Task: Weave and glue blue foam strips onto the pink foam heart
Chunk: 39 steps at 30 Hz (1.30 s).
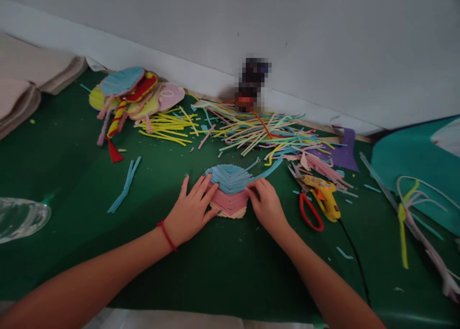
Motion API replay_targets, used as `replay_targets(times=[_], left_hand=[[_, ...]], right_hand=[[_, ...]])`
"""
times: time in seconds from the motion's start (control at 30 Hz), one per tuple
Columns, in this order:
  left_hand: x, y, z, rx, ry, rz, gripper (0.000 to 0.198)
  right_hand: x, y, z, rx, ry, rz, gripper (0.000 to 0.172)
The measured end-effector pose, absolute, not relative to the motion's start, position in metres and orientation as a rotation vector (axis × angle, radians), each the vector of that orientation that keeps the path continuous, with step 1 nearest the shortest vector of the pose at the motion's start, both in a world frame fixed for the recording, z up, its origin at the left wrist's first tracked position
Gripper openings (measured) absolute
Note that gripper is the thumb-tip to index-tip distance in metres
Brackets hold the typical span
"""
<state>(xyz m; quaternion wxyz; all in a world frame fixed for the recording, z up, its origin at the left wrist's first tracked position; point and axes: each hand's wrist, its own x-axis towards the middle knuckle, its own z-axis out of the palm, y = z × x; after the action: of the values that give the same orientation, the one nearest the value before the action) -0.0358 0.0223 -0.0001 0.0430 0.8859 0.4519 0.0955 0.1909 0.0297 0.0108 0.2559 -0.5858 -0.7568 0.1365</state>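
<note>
Lying splayed (palm-down), left fingers (203,187) touch disc (230,191)

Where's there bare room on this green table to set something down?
Free: between the forearms, below the striped piece; between the left hand and loose blue strips. Crowded: along the wall, with strip piles; around scissors and glue gun.
</note>
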Motion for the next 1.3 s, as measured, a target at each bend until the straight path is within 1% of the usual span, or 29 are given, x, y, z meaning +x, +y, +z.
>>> replay_targets(times=[0.1,0.23,0.3,0.37,0.5,0.57,0.7,0.83,1.03,1.17,1.2,1.3], left_hand=[[-0.036,0.023,0.0,2.705,1.387,0.309,0.054],[-0.037,0.025,0.008,2.665,1.325,0.401,0.05],[-0.038,0.026,0.013,2.62,1.278,0.459,0.047],[-0.039,0.027,0.016,2.565,1.252,0.502,0.045],[-0.039,0.028,0.015,2.497,1.248,0.564,0.042],[-0.039,0.027,0.014,2.487,1.239,0.583,0.041],[-0.039,0.026,0.013,2.48,1.223,0.59,0.041],[-0.04,0.026,0.014,2.464,1.226,0.597,0.04],[-0.041,0.028,0.015,2.351,1.201,0.701,0.041],[-0.04,0.028,0.016,2.041,1.073,0.849,0.055],[-0.039,0.028,0.017,1.947,1.013,0.856,0.056],[-0.039,0.03,0.021,1.705,0.851,0.801,0.044]], right_hand=[[0.196,0.035,0.026,-1.504,-1.846,0.541,0.017],[0.195,0.041,0.048,-1.348,-1.548,0.98,0.023],[0.192,0.042,0.054,-1.283,-1.478,1.112,0.024],[0.189,0.042,0.053,-1.325,-1.519,1.057,0.023],[0.185,0.046,0.035,-1.637,-1.835,0.536,0.021],[0.182,0.049,0.023,-1.709,-1.947,0.411,0.021],[0.173,0.054,0.005,-1.708,-1.997,0.413,0.016],[0.171,0.057,0.004,-1.663,-2.004,0.436,0.014],[0.169,0.053,0.024,-1.567,-1.936,0.523,0.018],[0.146,0.031,0.046,-1.426,-1.994,0.66,0.018],[0.14,0.024,0.051,-1.37,-2.011,0.696,0.017],[0.124,0.01,0.064,-1.306,-2.065,0.594,0.019]])
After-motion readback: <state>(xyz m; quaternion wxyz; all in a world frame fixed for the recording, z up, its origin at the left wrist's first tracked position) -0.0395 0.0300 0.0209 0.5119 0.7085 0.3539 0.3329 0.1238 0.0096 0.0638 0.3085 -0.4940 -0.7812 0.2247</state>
